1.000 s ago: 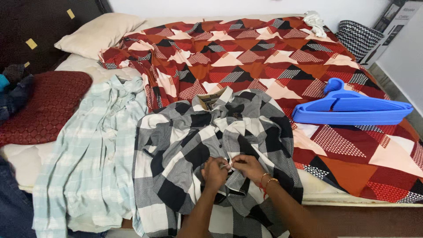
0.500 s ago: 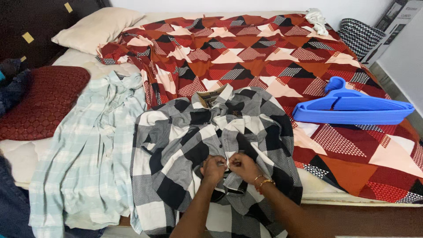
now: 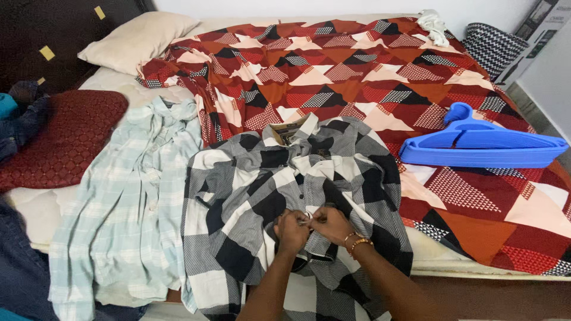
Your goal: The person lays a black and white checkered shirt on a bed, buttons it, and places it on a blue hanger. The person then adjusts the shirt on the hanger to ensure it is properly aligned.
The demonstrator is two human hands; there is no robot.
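While both hands [image 3: 312,226] pinch the checked shirt [image 3: 285,196], a patterned bedspread [image 3: 369,71] covers the bed

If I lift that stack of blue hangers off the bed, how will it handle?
The blue hangers look like rigid plastic, so probably stiff and light. They lie nested, so loose ones might slide apart unless gripped together by the hooks.

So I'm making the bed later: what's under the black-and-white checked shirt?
The black-and-white checked shirt overlaps the red patterned bedspread and the mattress edge. Whatever lies beneath its middle is hidden.
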